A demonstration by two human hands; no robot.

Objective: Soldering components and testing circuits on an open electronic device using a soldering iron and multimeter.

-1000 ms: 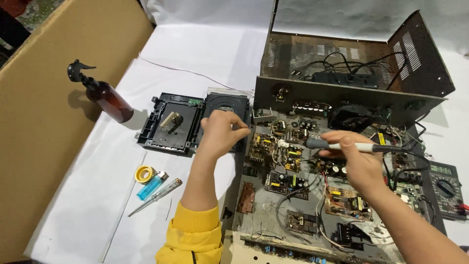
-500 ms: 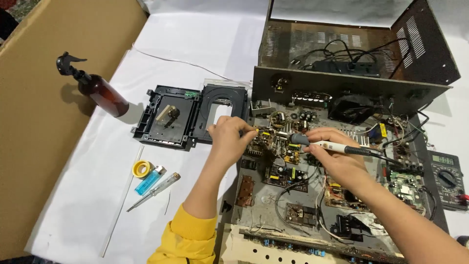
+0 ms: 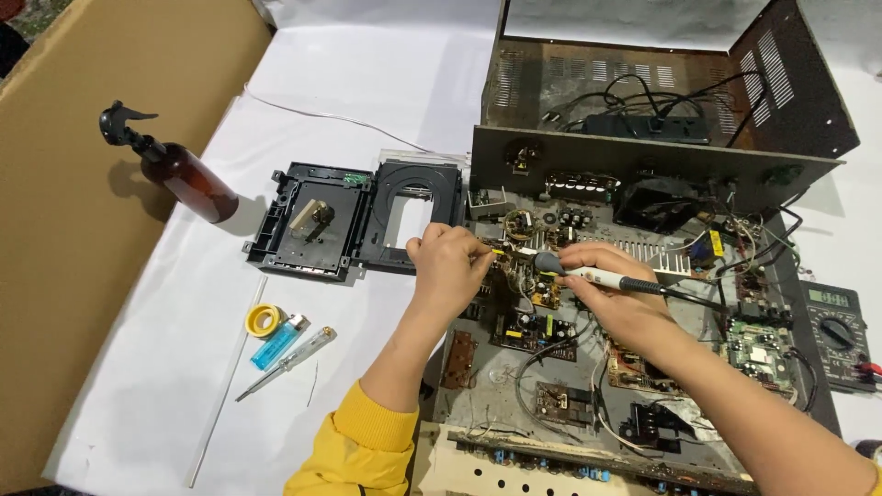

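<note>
A: What is being worked on?

B: A soldering iron (image 3: 597,276), white-handled with a grey grip, lies across the middle of the opened amplifier chassis (image 3: 643,386), its tip over the circuit boards (image 3: 533,303) near the centre. The right hand (image 3: 616,298) is wrapped around it, fingers curled on the handle.

A: And the other hand?

B: The left hand (image 3: 450,266) sits just left of the tip, fingers pressed together, pinching something thin; whether it is wire or solder I cannot tell. A yellow sleeve (image 3: 358,450) shows at the near edge.

A: Around them?

B: Far of the boards, the metal case (image 3: 661,101) stands open with black cables inside. Left of the chassis lies a black disc drive mechanism (image 3: 358,220). Farther left, a brown spray bottle (image 3: 175,170) lies by the cardboard (image 3: 83,230). Nearer, on the white cloth (image 3: 184,367), sit a yellow tape roll (image 3: 265,320), a blue lighter (image 3: 280,340) and a tester screwdriver (image 3: 289,363). A multimeter (image 3: 836,331) is at the far right.
</note>
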